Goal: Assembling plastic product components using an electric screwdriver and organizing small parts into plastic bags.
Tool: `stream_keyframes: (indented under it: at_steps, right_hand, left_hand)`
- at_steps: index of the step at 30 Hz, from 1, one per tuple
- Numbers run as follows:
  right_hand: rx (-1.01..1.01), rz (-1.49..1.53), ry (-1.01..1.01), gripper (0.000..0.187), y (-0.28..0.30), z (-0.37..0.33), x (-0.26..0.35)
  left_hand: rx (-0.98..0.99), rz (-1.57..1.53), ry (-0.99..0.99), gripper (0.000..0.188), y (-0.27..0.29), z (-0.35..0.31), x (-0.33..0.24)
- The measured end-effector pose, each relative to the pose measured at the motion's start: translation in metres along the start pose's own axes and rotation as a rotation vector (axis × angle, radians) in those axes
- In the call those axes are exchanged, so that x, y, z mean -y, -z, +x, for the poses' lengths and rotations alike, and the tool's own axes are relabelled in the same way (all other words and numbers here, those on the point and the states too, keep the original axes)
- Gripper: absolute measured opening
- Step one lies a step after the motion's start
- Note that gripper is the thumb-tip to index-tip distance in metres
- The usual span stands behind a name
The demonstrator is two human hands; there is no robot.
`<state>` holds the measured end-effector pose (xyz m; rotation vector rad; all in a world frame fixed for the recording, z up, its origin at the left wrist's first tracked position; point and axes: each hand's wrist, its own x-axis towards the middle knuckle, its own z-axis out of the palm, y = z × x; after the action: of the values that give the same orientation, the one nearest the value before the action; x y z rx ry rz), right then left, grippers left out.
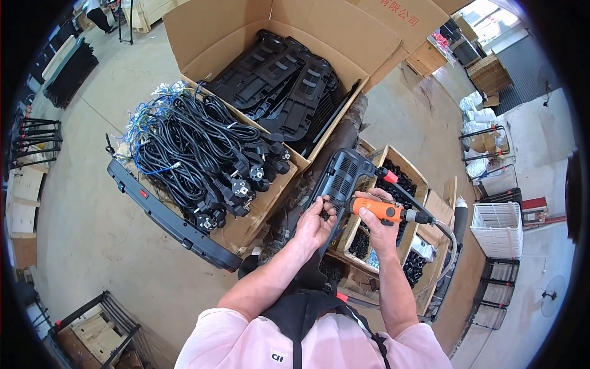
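In front of me a black plastic housing (343,175) with slotted vents lies tilted over the workbench. My right hand (382,230) grips an orange power screwdriver (376,210), its nose pointing left toward the housing. A grey hose (452,237) runs from the tool's back end and curves down. Close to the tool's nose, my left hand (316,224) is curled at the housing with small dark pieces in its fingers, too small to name surely. A black tube with a red clip (389,175) lies at the housing's right.
Black power cords with plugs (212,154) are heaped on cardboard at left, beside a long black plastic bar (178,224). Behind stands a large carton (326,27) holding black plastic panels (295,80). Wooden bins (402,249) of small black parts are at right. A white crate (498,230) stands farther right.
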<state>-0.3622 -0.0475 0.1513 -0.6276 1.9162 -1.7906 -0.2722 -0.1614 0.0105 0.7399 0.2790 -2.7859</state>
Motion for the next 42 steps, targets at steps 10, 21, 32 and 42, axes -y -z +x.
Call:
stream_keyframes:
  at_steps: [10, 21, 32, 42]
  right_hand:
    - [0.000, -0.030, -0.006, 0.054, -0.003, 0.003, 0.002]
    - [-0.094, -0.041, 0.018, 0.056, -0.004, 0.022, -0.013]
    - [-0.098, -0.095, 0.045, 0.054, -0.008, 0.067, -0.042]
    - [0.040, -0.206, 0.090, 0.046, -0.018, 0.088, -0.028]
  left_hand:
    - [-0.015, -0.004, -0.022, 0.026, -0.007, -0.001, 0.003]
    - [-0.072, 0.196, 0.039, 0.032, -0.019, -0.005, 0.013]
    - [0.056, 0.611, 0.144, 0.028, 0.011, -0.037, 0.020]
    - [0.047, 0.621, 0.099, 0.032, 0.020, -0.063, 0.018]
